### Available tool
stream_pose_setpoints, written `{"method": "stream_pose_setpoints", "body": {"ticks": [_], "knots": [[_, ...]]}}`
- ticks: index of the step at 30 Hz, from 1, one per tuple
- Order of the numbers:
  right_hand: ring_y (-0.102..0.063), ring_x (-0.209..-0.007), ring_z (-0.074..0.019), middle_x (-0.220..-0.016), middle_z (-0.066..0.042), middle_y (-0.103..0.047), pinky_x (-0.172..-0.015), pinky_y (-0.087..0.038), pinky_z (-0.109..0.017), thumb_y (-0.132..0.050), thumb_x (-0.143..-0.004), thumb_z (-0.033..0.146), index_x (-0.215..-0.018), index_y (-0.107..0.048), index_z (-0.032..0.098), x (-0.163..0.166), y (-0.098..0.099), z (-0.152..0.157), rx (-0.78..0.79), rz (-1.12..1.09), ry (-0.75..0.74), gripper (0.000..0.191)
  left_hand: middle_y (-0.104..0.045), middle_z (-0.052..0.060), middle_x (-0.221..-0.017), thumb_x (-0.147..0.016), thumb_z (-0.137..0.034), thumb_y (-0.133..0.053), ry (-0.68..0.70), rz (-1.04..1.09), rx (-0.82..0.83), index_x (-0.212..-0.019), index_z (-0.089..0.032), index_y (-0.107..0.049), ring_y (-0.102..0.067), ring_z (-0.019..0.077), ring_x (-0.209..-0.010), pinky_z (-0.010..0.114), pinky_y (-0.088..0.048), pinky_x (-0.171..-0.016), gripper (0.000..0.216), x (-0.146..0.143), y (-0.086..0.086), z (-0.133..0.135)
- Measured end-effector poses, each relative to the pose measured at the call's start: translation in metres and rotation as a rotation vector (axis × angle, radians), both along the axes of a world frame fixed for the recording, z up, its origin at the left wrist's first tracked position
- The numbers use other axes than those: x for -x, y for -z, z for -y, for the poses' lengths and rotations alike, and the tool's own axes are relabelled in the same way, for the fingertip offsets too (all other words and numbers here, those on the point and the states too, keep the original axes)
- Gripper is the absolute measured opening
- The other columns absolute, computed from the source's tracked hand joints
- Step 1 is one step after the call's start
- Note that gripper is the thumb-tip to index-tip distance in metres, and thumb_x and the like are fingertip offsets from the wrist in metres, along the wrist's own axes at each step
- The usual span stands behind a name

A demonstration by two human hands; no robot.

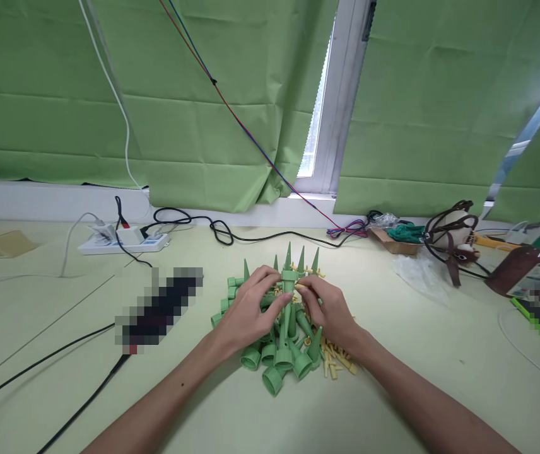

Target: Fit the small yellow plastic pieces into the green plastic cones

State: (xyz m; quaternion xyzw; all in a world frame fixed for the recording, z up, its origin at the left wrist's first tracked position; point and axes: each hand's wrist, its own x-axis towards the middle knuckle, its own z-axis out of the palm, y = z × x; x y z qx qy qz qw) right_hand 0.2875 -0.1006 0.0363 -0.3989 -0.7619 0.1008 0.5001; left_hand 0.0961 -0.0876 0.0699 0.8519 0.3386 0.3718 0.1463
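A heap of green plastic cone spikes [279,353] lies on the pale table [393,378] in front of me, with small yellow plastic pieces [334,362] scattered at its right side. My left hand [246,312] is closed on one upright green spike [287,296] near its collar. My right hand [329,309] pinches a small yellow piece [301,287] against the top of that same spike. Several more spikes stand point-up just behind my fingers.
A white power strip [123,241] with plugs and black cables [213,230] lies at the back left. A blurred dark object [156,309] sits left of the heap. A clear plastic bag [416,268], brown straps [450,243] and boxes crowd the right. Green curtains [204,101] hang behind.
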Motion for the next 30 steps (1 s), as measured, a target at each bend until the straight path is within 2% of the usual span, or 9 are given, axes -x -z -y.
{"method": "stream_pose_setpoints", "body": {"ticks": [15,24,30], "knots": [[-0.047,-0.055,-0.0126,-0.062,0.002,-0.050,-0.054,-0.038,-0.025,-0.037,-0.100,0.022,-0.082,-0.048,0.021,-0.0007,-0.0044,0.0032,-0.023,0.025,-0.023,0.021,-0.055,0.009,-0.107,-0.094,-0.020,-0.054,0.073,0.079,-0.133,-0.115,-0.019,-0.054,-0.056,0.0187,-0.093,0.030,-0.049,-0.078,0.021,0.0002,0.0008,0.0018],[-0.049,-0.056,-0.0131,-0.065,0.002,-0.053,-0.055,-0.039,-0.026,-0.037,-0.100,0.022,-0.086,-0.052,0.020,-0.0011,-0.0042,0.0035,-0.035,0.041,-0.028,0.020,-0.056,0.008,-0.109,-0.095,-0.013,-0.051,0.083,0.069,-0.263,-0.125,-0.026,-0.057,-0.058,0.0177,-0.095,0.028,-0.050,-0.075,0.033,0.0021,0.0053,-0.0028],[-0.053,-0.061,-0.0135,-0.073,-0.001,-0.059,-0.058,-0.042,-0.026,-0.041,-0.098,0.019,-0.091,-0.057,0.020,0.0003,-0.0060,0.0044,-0.072,0.036,-0.017,0.018,-0.056,0.007,-0.104,-0.094,-0.010,-0.047,0.049,0.042,-0.253,-0.123,-0.026,-0.057,-0.056,0.0134,-0.079,0.025,-0.048,-0.066,0.034,0.0021,0.0084,-0.0038]]}}
